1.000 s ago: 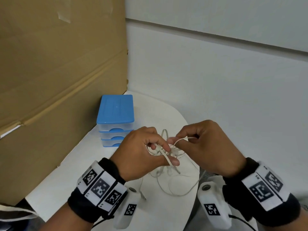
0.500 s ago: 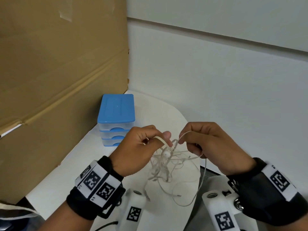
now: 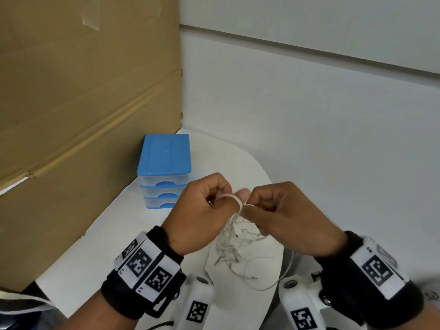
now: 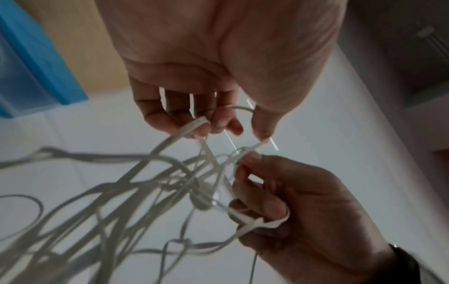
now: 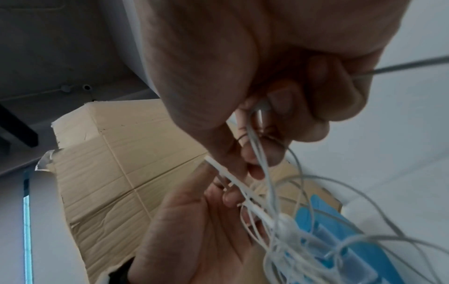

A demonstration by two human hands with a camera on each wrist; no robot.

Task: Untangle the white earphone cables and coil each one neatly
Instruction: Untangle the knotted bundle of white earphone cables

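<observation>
A tangle of white earphone cables (image 3: 232, 244) hangs in the air between my hands, above the white table (image 3: 100, 246). My left hand (image 3: 207, 206) has its fingers curled and pinches a flat white strand (image 4: 194, 124) at the top of the knot. My right hand (image 3: 281, 215) is close beside it, fingers curled round other strands (image 4: 257, 222) looped over its fingertips. An earbud (image 5: 284, 222) sits in the knot below the hands. Loose loops (image 3: 259, 282) trail down to the tabletop.
A small blue-lidded drawer unit (image 3: 164, 170) stands on the table behind the hands. A large cardboard sheet (image 3: 83, 103) leans along the left side. A white wall (image 3: 309, 127) is at the back and right. The table's rounded edge (image 3: 266, 177) curves past the right hand.
Both hands have risen slightly and come closer together, almost touching at the fingertips. The tangle now hangs bunched below them instead of being spread between them.
</observation>
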